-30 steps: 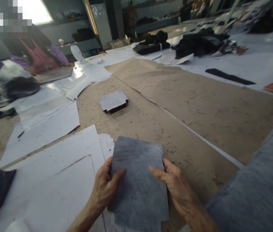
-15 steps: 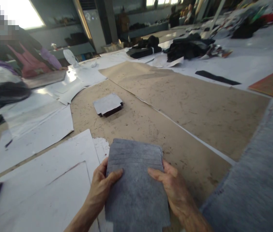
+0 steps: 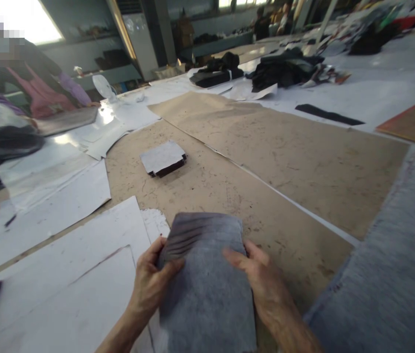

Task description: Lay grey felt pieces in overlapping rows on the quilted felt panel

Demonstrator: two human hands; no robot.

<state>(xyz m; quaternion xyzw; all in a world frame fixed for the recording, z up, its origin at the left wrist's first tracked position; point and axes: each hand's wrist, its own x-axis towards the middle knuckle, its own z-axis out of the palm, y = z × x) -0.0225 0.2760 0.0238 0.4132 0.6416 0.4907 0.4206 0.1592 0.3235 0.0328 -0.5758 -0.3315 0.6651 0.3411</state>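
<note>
A stack of grey fabric pieces [image 3: 207, 294] is held between both my hands, low in the middle of the view. My left hand [image 3: 156, 274] is closed on the stack's left edge, thumb on top and fingers underneath. On the opposite edge, my right hand [image 3: 261, 274] grips the same way, its thumb lying on the top piece. The far edges of the pieces are fanned in steps, and the left far corner bends in dark folds. Farther off on the brown paper lies a smaller stack of cut pieces [image 3: 164, 159], pale on top and dark at the side, with notched corners.
Brown paper [image 3: 284, 147] covers the table's middle. White sheets [image 3: 64, 289] lie at left, grey fabric [image 3: 384, 264] at right. Black fabric heaps [image 3: 284, 68] and a dark strip [image 3: 328, 114] are farther back. A person in a pink apron [image 3: 51, 95] stands across at far left.
The stack's far left corner has bent and its layers have fanned into dark folds. Both hands keep their hold, with only a slight shift of the left hand.
</note>
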